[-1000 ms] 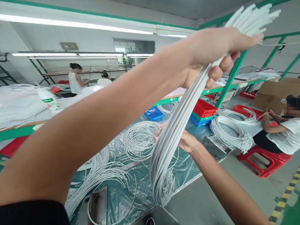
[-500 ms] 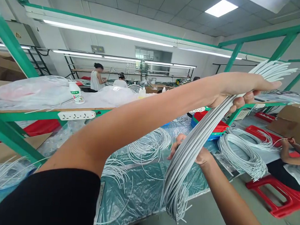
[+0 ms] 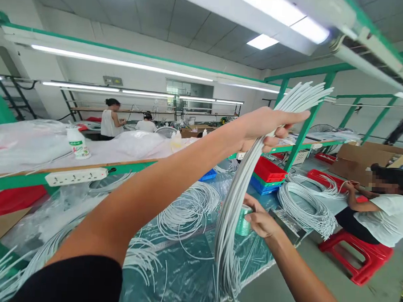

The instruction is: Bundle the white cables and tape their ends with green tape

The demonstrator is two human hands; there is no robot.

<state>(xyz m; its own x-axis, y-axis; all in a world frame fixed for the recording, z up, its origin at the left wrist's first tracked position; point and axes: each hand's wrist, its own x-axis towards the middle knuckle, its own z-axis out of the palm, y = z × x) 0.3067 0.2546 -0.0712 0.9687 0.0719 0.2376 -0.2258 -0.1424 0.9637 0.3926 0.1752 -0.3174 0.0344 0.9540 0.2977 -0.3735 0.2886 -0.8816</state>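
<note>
My left hand [image 3: 267, 127] is raised and closed around the upper part of a thick bundle of grey-white cables [image 3: 232, 206]. The cut ends fan out above the fist, and the looped lower part hangs down over the table edge. Just right of the bundle, my right hand [image 3: 261, 219] grips a roll of green tape [image 3: 243, 220] between thumb and fingers. The bundle hides part of the roll.
Loose cable coils [image 3: 188, 208] lie on the plastic-covered table [image 3: 182, 275]. Red and blue bins [image 3: 269, 171] stand behind the bundle. To the right are another cable coil [image 3: 306, 209] and a seated person [image 3: 379, 212] on a red stool [image 3: 360, 256]. A power strip [image 3: 76, 176] runs along the shelf.
The view has turned right, showing more of the seated person. My right hand has come out from behind the bundle to its right side, with the green roll now visible in it.
</note>
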